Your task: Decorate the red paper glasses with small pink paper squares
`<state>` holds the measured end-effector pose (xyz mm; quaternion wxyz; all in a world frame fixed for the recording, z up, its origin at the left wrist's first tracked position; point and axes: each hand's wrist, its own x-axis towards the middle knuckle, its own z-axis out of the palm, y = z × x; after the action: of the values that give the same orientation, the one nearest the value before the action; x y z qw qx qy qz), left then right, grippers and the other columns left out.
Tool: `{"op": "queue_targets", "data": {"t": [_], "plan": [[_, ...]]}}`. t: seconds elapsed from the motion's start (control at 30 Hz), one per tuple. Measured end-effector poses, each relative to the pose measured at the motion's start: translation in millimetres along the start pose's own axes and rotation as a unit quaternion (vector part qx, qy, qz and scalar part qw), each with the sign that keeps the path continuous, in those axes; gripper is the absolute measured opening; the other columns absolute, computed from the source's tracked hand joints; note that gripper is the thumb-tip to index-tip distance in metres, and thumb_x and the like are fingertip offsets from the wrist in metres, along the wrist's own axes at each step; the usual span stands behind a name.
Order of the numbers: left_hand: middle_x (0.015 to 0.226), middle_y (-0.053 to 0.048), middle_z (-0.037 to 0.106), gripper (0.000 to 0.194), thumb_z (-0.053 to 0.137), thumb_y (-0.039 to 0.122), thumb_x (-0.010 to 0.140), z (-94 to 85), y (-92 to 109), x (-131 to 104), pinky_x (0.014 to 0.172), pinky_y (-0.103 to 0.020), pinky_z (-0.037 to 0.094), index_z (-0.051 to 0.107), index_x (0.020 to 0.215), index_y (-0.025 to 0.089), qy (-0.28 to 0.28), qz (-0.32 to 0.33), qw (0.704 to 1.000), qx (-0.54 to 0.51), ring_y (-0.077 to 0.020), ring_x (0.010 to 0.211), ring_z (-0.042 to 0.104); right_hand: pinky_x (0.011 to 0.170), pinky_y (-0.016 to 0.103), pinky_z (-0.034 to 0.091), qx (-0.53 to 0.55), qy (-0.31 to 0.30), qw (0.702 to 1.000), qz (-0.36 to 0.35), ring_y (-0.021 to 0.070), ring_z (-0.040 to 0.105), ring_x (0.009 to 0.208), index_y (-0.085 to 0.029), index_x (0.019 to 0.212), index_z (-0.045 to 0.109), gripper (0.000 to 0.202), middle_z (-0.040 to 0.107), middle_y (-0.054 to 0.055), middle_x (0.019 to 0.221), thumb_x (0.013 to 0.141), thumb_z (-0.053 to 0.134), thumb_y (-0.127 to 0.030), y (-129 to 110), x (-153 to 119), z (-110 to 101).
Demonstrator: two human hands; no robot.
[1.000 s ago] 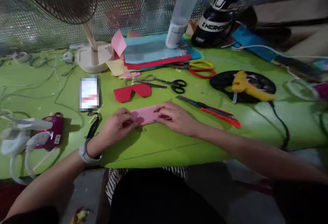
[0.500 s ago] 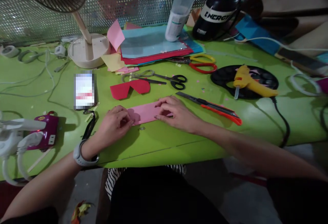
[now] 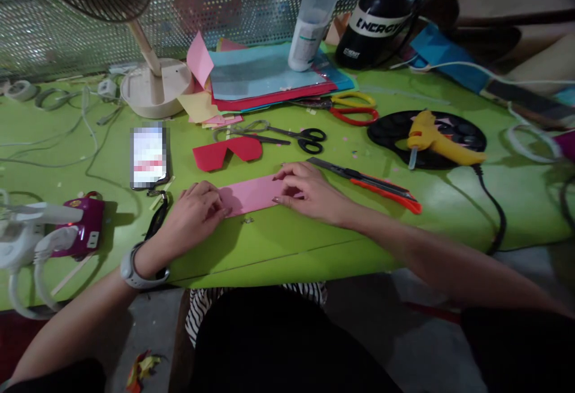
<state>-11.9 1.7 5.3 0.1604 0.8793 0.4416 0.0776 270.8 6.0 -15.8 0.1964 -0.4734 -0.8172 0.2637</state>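
The strip of pink paper point(image 3: 249, 194) lies flat on the green tabletop point(image 3: 287, 255), right in front of the person, with a hand at each end. The left hand point(image 3: 191, 214), a pale watch point(image 3: 130, 268) on its wrist, has thumb and fingertips drawn close together, pinching the paper's left end. At the right end, the right hand point(image 3: 312, 194) has its grip spread: thumb and forefinger stand apart, their tips resting on the paper.

Just beyond the strip sits a cut piece of red paper point(image 3: 218, 154), and past that, a pair of black-handled scissors point(image 3: 309, 140). An orange cutter knife point(image 3: 381, 189) lies slantwise, its tip near the right hand. Farther right, a yellow glue gun point(image 3: 438, 140) rests on a black tray point(image 3: 381, 132). Over on the left is a phone point(image 3: 150, 156), its screen lit.
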Motion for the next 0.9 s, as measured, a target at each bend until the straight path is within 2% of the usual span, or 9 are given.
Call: {"op": "queue_targets", "data": {"t": [0.13, 0.23, 0.3, 0.4, 0.47, 0.53, 0.6, 0.73, 0.9], "plan": [[0.096, -0.01, 0.062, 0.018, 0.052, 0.029, 0.091, -2.7, 2, -1, 0.079, -0.041, 0.047, 0.06, 0.079, 0.018, -0.005, -0.001, 0.999, 0.046, -0.0247, 0.089, 0.058, 0.098, 0.047, 0.043, 0.002, -0.008, 1.0, 0.005, 0.027, 0.049, 0.115, -0.02, 0.075, 0.062, 0.018, 0.06, 0.009, 0.116, 0.087, 0.066, -0.032, -2, 0, -1], [0.102, -0.012, 0.066, 0.016, 0.052, 0.028, 0.092, -3.1, 11, -4, 0.084, -0.046, 0.048, 0.063, 0.09, 0.017, 0.035, -0.007, 0.993, 0.111, -0.0281, 0.095, 0.061, 0.097, 0.047, 0.044, 0.005, -0.005, 1.0, 0.008, 0.0268, 0.049, 0.116, -0.02, 0.076, 0.062, 0.017, 0.059, 0.009, 0.117, 0.087, 0.066, -0.032, -2, -1, -1], [0.118, -0.013, 0.066, 0.021, 0.047, 0.019, 0.094, 0.2, 20, -7, 0.097, -0.048, 0.044, 0.062, 0.108, 0.015, 0.076, 0.029, 0.985, 0.15, -0.0283, 0.108, 0.061, 0.097, 0.047, 0.045, 0.003, 0.0, 1.0, 0.008, 0.0269, 0.049, 0.116, -0.021, 0.076, 0.062, 0.016, 0.058, 0.009, 0.117, 0.088, 0.065, -0.032, -2, -1, 0], [0.145, -0.013, 0.052, 0.042, 0.039, 0.008, 0.094, 13.1, 34, -10, 0.117, -0.047, 0.026, 0.049, 0.135, 0.013, 0.092, 0.132, 0.97, 0.182, -0.0245, 0.134, 0.047, 0.098, 0.048, 0.044, -0.008, 0.011, 1.0, 0.0, 0.027, 0.05, 0.114, -0.02, 0.076, 0.062, 0.014, 0.059, 0.009, 0.116, 0.087, 0.066, -0.029, -2, -1, 2], [0.151, -0.015, 0.044, 0.047, 0.042, 0.023, 0.099, 25.0, 41, -11, 0.12, -0.049, 0.018, 0.039, 0.144, 0.01, 0.091, 0.155, 0.967, 0.183, -0.0261, 0.142, 0.037, 0.098, 0.048, 0.045, -0.009, 0.017, 1.0, 0.0, 0.0269, 0.05, 0.115, -0.021, 0.076, 0.062, 0.013, 0.06, 0.009, 0.116, 0.086, 0.066, -0.028, -2, -1, 3], [0.154, -0.018, 0.04, 0.065, 0.042, 0.046, 0.099, 35.5, 44, -10, 0.121, -0.051, 0.015, 0.028, 0.15, 0.008, 0.07, 0.145, 0.973, 0.166, -0.0284, 0.145, 0.032, 0.098, 0.047, 0.045, -0.003, 0.017, 1.0, 0.004, 0.0268, 0.05, 0.116, -0.021, 0.075, 0.062, 0.013, 0.06, 0.009, 0.116, 0.086, 0.066, -0.028, -2, -2, 3], [0.155, -0.019, 0.036, 0.08, 0.041, 0.06, 0.095, 41.6, 44, -10, 0.121, -0.052, 0.015, 0.021, 0.153, 0.008, 0.04, 0.13, 0.981, 0.142, -0.0302, 0.146, 0.029, 0.098, 0.047, 0.045, -0.003, 0.016, 1.0, 0.002, 0.0264, 0.051, 0.116, -0.02, 0.076, 0.062, 0.013, 0.06, 0.009, 0.116, 0.086, 0.066, -0.028, -2, -2, 2], [0.158, -0.021, 0.03, 0.091, 0.043, 0.066, 0.091, 40.3, 41, -10, 0.121, -0.05, 0.018, 0.013, 0.155, 0.009, 0.014, 0.124, 0.987, 0.102, -0.0315, 0.148, 0.026, 0.101, 0.046, 0.042, -0.014, 0.005, 1.0, -0.013, 0.0259, 0.051, 0.118, -0.021, 0.077, 0.064, 0.012, 0.062, 0.008, 0.117, 0.086, 0.066, -0.029, 0, -1, 0], [0.159, -0.02, 0.026, 0.091, 0.041, 0.065, 0.092, 32.9, 39, -8, 0.122, -0.048, 0.016, 0.008, 0.156, 0.01, -0.008, 0.138, 0.986, 0.094, -0.0301, 0.149, 0.021, 0.102, 0.046, 0.04, -0.024, -0.009, 1.0, -0.013, 0.0268, 0.049, 0.12, -0.021, 0.078, 0.066, 0.013, 0.061, 0.008, 0.118, 0.087, 0.065, -0.03, 2, 0, -5]]}}
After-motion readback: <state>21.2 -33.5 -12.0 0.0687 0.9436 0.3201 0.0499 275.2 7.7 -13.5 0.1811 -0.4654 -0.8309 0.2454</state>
